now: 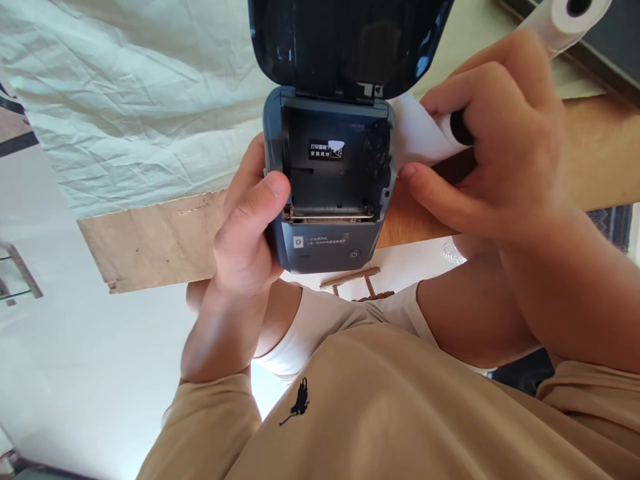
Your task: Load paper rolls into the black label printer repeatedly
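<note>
Wrapped around the left side of a dark blue-grey label printer [320, 247], my left hand [250, 227] has its thumb on the rim of the bay. The printer's glossy black lid [350, 50] is swung up and back, and the bay holds no roll. My right hand [510, 127] is closed on a small white paper roll [440, 140] with a dark end, just right of the printer. A loose white flap of the paper reaches the printer's right edge; whether it touches is unclear. Part of the roll is hidden by my fingers.
A second white roll [565, 23] lies at the upper right, beside a dark flat object [610, 47]. A pale wrinkled cloth [150, 100] covers much of the wooden board [155, 243], whose front edge runs below the printer. A wooden stool [355, 277] stands on the floor beneath.
</note>
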The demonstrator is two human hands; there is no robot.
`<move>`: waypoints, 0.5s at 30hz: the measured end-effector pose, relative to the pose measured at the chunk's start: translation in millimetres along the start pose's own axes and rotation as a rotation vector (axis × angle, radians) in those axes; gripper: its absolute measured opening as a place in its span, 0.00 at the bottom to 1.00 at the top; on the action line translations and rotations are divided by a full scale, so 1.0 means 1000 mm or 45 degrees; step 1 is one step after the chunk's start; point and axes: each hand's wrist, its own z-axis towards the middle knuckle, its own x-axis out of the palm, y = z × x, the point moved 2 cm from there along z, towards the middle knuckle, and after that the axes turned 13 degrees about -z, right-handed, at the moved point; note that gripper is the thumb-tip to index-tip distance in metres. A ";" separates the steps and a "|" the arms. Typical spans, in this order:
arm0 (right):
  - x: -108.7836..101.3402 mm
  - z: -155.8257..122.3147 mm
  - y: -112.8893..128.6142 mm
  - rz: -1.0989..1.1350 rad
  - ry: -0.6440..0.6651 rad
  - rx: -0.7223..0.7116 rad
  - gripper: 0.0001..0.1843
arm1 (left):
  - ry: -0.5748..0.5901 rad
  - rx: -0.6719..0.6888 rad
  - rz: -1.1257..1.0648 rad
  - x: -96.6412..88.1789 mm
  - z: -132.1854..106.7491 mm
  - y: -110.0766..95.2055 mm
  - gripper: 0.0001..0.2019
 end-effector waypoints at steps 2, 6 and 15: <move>0.000 0.001 -0.001 -0.017 -0.015 0.031 0.21 | -0.035 -0.025 -0.014 -0.003 -0.001 -0.002 0.23; -0.006 0.001 0.002 0.141 -0.005 0.043 0.23 | -0.035 -0.044 -0.038 -0.005 -0.003 -0.002 0.25; -0.004 0.000 0.002 0.088 0.049 0.102 0.23 | 0.015 0.026 -0.041 0.002 0.000 -0.002 0.18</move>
